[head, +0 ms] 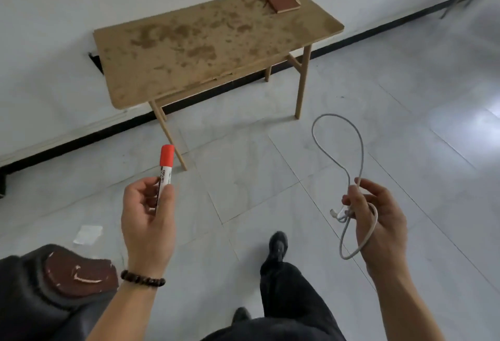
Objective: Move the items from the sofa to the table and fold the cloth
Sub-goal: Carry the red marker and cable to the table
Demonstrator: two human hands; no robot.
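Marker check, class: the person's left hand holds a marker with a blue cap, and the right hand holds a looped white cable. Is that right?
Not quite. In the head view the marker in the left hand has a red cap, not a blue one. The rest stands: the right hand holds a looped white cable.

Table (189, 51) top mostly bare; notebook (283, 1) occupies far right corner.

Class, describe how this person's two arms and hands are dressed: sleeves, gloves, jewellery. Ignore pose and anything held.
Both forearms are bare, with no sleeves in view. The left hand and right hand wear no gloves, and no rings show. A bracelet of dark round beads circles the left wrist; the right wrist carries nothing.
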